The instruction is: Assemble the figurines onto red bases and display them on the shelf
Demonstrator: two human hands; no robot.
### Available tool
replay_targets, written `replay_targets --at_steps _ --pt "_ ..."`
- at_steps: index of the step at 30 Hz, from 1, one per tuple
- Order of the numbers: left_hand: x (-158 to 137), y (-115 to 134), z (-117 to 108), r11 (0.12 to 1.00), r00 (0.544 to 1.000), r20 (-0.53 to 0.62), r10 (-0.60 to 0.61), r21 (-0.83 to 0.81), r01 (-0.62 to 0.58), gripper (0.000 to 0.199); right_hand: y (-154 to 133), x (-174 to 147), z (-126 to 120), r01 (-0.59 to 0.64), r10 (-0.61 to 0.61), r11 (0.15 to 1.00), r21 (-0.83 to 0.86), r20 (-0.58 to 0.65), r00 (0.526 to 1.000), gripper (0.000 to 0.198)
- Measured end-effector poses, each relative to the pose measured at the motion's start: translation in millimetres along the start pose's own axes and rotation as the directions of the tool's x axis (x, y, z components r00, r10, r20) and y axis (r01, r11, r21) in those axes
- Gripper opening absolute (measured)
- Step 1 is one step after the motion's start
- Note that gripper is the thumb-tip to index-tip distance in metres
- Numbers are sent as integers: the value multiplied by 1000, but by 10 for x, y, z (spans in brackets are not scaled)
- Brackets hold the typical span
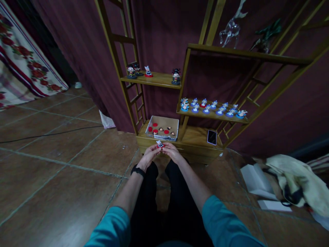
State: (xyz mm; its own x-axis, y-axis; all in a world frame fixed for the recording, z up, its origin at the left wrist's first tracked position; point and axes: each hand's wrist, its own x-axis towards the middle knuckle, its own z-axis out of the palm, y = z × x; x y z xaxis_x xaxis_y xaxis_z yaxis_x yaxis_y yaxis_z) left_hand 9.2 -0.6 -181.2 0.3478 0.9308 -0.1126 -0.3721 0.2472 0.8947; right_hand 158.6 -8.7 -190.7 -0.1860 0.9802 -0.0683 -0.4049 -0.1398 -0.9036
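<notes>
Between my two hands is a small figurine [159,144] with a whitish head and a red base. My left hand [150,153] grips its left side, and my right hand [171,151] pinches it from the right. Just beyond my fingers stands an open cardboard box [177,127] with red round bases [166,131] and several loose figure pieces [161,129] in it. On the left upper shelf a similar white-headed figurine [148,71] on a red base stands between dark-haired figurines [176,76].
Two rows of blue-and-white figurines [207,108] line the middle shelf [180,111]. A phone [212,137] lies on the low cabinet top. Above stand a clear glass deer [231,29] and a green ornament [268,32]. White boxes [258,180] and a pale cloth [300,178] lie on the right floor.
</notes>
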Motion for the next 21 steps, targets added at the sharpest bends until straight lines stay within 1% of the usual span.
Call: replay_targets --at_steps 4,10,12,17,21 --pt "12 -15 -15 1000 1000 -3 -10 -10 10 37 -23 -15 7 -21 21 999 24 -12 1000 38" --pt "25 -33 -30 1000 999 41 -12 -12 12 38 14 23 -26 -47 47 998 38 17 999 40" --pt "36 -42 -34 1000 999 46 0 -9 1 40 26 39 -33 -44 44 999 28 6 999 39" --pt "56 -57 -31 999 999 24 39 -7 -39 46 37 55 -29 -42 43 999 11 -28 999 39" --pt "67 -61 -36 998 998 11 58 1 -58 46 30 38 -13 -28 28 1000 -4 -32 999 41"
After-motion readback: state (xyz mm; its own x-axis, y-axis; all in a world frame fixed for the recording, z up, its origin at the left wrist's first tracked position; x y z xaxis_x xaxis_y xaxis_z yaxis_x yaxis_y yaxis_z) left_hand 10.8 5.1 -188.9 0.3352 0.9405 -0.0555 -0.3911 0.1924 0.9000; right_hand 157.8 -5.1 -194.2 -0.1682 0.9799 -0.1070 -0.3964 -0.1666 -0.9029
